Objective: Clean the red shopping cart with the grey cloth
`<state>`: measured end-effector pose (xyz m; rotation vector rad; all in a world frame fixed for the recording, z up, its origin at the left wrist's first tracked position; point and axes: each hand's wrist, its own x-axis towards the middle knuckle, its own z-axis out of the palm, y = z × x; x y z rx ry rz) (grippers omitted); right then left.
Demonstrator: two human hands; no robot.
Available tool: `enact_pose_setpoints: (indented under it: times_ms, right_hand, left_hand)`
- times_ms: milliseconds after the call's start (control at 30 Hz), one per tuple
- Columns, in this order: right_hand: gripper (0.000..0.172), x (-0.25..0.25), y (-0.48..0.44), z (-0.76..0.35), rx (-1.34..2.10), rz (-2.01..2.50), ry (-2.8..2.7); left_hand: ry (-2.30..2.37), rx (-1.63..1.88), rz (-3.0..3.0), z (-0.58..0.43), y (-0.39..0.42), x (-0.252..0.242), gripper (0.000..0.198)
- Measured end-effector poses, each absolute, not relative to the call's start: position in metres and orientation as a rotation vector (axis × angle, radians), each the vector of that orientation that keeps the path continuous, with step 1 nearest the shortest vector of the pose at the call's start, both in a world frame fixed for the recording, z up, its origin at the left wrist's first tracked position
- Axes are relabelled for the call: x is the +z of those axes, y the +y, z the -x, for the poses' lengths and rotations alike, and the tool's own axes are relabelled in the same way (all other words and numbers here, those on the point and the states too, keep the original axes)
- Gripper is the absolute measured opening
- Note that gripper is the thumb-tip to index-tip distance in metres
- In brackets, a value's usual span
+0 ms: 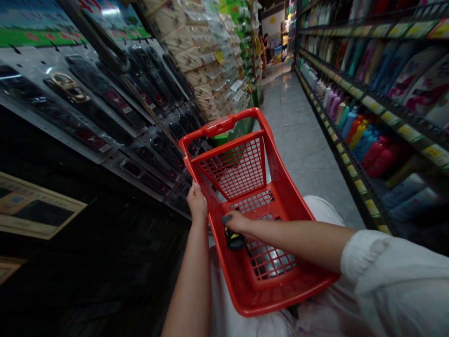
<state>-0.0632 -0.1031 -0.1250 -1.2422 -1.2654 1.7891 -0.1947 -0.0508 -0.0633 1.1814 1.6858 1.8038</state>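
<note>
A red plastic shopping basket (pixel 242 299) with grid panels stands tilted in front of me, over my light-coloured trousers. At its left rim is my left hand (pixel 197 201), with the fingers closed around the edge. My right hand (pixel 235 222) reaches down inside, near the left wall, and grips a small black item with yellow markings (pixel 235 241). A dark grey tip of it shows at my fingers. The item's exact kind is hard to make out, since my hand covers part of it. Below it lies the basket's grid floor (pixel 273 262).
Packaged belts (pixel 94 100) hang on the left display. Past them rise stacked beige packages (pixel 196 61). Shelves of coloured bottles (pixel 365 135) line the right side. A grey tiled aisle (pixel 291 126) runs ahead to a distant person (pixel 266 47).
</note>
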Motion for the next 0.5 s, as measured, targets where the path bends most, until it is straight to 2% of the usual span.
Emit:
enact_pose_setpoints:
  times_ms: [167, 333, 433, 500]
  right_hand:
    - [0.045, -0.094, -0.095, 0.058, 1.809, 1.064, -1.197]
    - [0.042, -0.109, -0.130, 0.050, 1.821, 1.441, -1.373]
    - [0.037, -0.093, -0.119, 0.049, 1.936, 1.299, -1.259]
    - [0.043, -0.076, -0.104, 0.050, 1.907, 1.090, -1.159]
  left_hand:
    - [1.687, 1.805, -1.159, 0.195, -0.048, -0.062, 0.053]
    - [1.656, 1.827, -1.141, 0.195, -0.045, -0.063, 0.054]
    - [1.656, 1.814, -1.153, 0.196, -0.044, -0.064, 0.057]
    - [1.660, 1.806, -1.178, 0.196, -0.043, -0.064, 0.057]
